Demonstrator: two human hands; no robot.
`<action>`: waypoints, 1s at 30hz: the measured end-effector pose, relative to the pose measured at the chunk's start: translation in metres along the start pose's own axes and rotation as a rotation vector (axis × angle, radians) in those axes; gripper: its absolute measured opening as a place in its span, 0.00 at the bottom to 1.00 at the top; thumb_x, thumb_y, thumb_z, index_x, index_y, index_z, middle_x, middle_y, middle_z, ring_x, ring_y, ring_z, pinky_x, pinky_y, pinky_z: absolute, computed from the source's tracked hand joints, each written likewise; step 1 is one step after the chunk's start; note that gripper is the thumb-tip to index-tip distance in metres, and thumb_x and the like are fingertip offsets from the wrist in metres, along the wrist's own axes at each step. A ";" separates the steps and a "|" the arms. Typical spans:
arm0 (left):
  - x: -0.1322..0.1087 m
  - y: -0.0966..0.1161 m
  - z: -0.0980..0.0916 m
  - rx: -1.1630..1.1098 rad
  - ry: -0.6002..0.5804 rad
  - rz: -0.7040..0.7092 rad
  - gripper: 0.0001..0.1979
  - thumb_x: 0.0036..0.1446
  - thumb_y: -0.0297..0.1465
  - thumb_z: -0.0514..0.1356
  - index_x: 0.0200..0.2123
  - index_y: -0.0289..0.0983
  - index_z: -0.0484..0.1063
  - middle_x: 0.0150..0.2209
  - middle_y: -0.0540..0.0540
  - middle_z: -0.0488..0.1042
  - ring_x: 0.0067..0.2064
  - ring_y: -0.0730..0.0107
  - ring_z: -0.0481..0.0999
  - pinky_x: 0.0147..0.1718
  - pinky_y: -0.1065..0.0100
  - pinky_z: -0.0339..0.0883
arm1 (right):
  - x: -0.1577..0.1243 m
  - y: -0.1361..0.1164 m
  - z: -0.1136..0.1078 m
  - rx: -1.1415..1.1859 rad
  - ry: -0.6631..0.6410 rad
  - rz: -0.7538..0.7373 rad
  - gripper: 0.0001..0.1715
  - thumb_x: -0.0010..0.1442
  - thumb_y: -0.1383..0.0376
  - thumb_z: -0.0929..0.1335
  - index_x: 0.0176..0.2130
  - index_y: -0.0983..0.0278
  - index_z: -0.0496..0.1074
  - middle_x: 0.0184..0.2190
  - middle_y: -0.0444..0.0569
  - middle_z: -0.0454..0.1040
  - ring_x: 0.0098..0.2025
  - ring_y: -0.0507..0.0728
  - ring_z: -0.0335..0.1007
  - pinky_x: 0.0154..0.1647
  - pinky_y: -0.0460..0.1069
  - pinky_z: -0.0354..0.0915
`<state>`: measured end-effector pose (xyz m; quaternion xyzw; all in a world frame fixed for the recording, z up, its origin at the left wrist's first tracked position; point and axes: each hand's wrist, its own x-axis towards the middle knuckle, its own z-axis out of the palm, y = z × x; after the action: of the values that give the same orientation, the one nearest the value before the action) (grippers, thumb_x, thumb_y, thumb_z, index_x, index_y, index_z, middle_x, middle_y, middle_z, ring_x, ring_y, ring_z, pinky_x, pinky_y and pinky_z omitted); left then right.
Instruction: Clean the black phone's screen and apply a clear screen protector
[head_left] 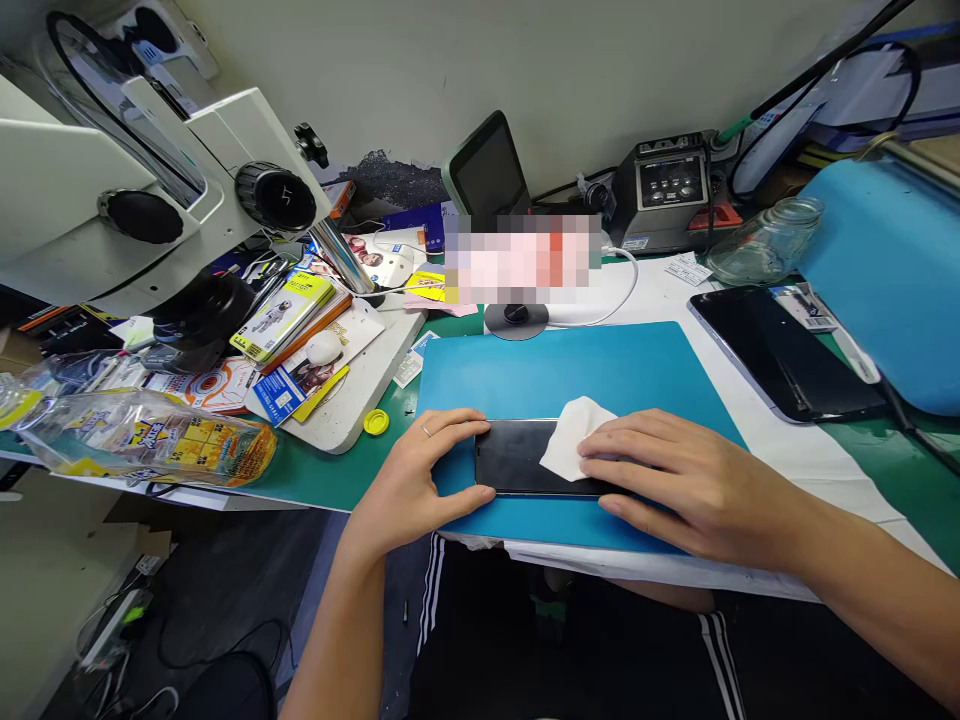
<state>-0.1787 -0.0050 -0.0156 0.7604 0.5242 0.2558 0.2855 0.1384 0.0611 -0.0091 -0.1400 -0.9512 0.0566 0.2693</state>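
Note:
A black smartphone (514, 460) lies flat, screen up, on a blue mat (547, 365). My left hand (416, 470) grips its left end, thumb on the near long edge and fingers on the far one. Under the fingertips of my right hand (675, 480) is a crumpled white wipe (574, 438), pressed on the right half of the screen. My right thumb rests by the phone's near edge. The right hand and the wipe hide the phone's right end.
A microscope (225, 190) looms at the left above boxes and a plastic bottle (150, 435). A yellow cap (376, 422) sits left of the mat. At the right are a large dark-screened device (780, 350), a glass jar (765, 240) and a control unit (667, 185).

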 end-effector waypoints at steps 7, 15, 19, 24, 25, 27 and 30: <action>0.001 0.000 0.000 0.000 -0.006 -0.005 0.26 0.64 0.37 0.70 0.63 0.48 0.72 0.67 0.45 0.72 0.67 0.50 0.70 0.65 0.50 0.66 | -0.001 0.000 -0.002 -0.048 0.032 0.045 0.10 0.71 0.67 0.68 0.49 0.65 0.78 0.43 0.54 0.85 0.46 0.61 0.81 0.46 0.56 0.74; 0.001 0.001 -0.001 0.002 -0.006 -0.005 0.25 0.65 0.38 0.69 0.64 0.48 0.72 0.67 0.44 0.72 0.67 0.49 0.70 0.65 0.50 0.66 | 0.000 0.001 0.000 -0.052 0.030 0.035 0.10 0.71 0.68 0.68 0.49 0.67 0.78 0.43 0.54 0.84 0.45 0.61 0.81 0.46 0.56 0.73; 0.001 0.001 0.000 -0.002 -0.004 0.004 0.24 0.65 0.37 0.69 0.63 0.47 0.72 0.67 0.45 0.72 0.67 0.51 0.70 0.65 0.52 0.66 | -0.002 0.000 0.000 -0.033 0.033 0.010 0.12 0.71 0.68 0.68 0.52 0.67 0.77 0.43 0.53 0.85 0.45 0.60 0.81 0.46 0.55 0.74; 0.001 0.001 0.000 -0.009 -0.010 -0.005 0.24 0.65 0.38 0.69 0.63 0.48 0.72 0.66 0.45 0.72 0.67 0.49 0.70 0.65 0.50 0.66 | -0.004 0.000 -0.001 -0.062 0.044 0.091 0.21 0.71 0.66 0.68 0.62 0.65 0.73 0.46 0.55 0.85 0.46 0.61 0.82 0.48 0.56 0.75; 0.001 0.001 0.000 -0.008 -0.008 -0.003 0.24 0.65 0.38 0.69 0.63 0.48 0.72 0.66 0.45 0.72 0.66 0.50 0.70 0.65 0.50 0.66 | -0.004 0.000 0.000 -0.075 0.047 0.103 0.22 0.71 0.66 0.68 0.62 0.65 0.72 0.46 0.55 0.84 0.46 0.62 0.82 0.48 0.57 0.75; 0.001 0.001 0.000 -0.002 -0.005 -0.001 0.24 0.66 0.38 0.68 0.63 0.48 0.72 0.66 0.45 0.72 0.67 0.50 0.70 0.65 0.50 0.66 | -0.004 0.001 0.000 -0.078 0.047 0.094 0.21 0.71 0.66 0.68 0.62 0.66 0.73 0.46 0.55 0.84 0.46 0.62 0.82 0.48 0.56 0.74; 0.001 0.000 0.000 0.005 -0.004 -0.002 0.24 0.66 0.38 0.68 0.63 0.48 0.72 0.67 0.45 0.72 0.67 0.49 0.70 0.65 0.49 0.66 | -0.004 0.001 0.002 -0.048 0.043 0.052 0.21 0.70 0.67 0.68 0.61 0.64 0.74 0.44 0.54 0.85 0.45 0.61 0.81 0.47 0.56 0.74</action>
<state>-0.1784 -0.0041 -0.0154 0.7611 0.5250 0.2527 0.2851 0.1412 0.0611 -0.0126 -0.1725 -0.9422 0.0376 0.2848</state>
